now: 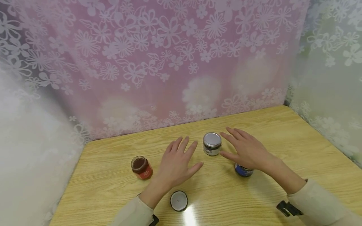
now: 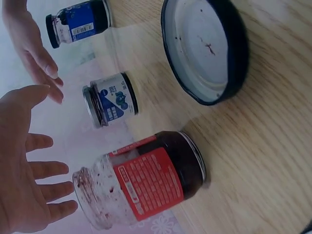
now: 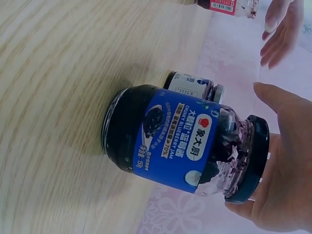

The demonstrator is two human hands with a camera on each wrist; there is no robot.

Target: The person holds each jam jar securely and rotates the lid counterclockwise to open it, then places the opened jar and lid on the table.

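A small glass jar (image 1: pixel 212 144) with a silver lid and a white blueberry label stands near the table's middle. To its right, my right hand (image 1: pixel 247 150) hovers with spread fingers, fingertips close to it; contact cannot be told. Partly under that hand stands a blue-labelled blueberry jam jar (image 3: pixel 178 139) with a dark lid. My left hand (image 1: pixel 176 164) is held over the table, fingers spread and holding nothing, left of the silver-lidded jar. Further left stands a lidless, red-labelled jar (image 2: pixel 148 180) with dark red contents and smears inside its neck.
A loose dark-rimmed lid (image 1: pixel 179 201) lies inside-up near the front, by my left forearm. The wooden table (image 1: pixel 107 194) meets a pink flowered curtain (image 1: pixel 169 62) at the back, with pale curtains on both sides.
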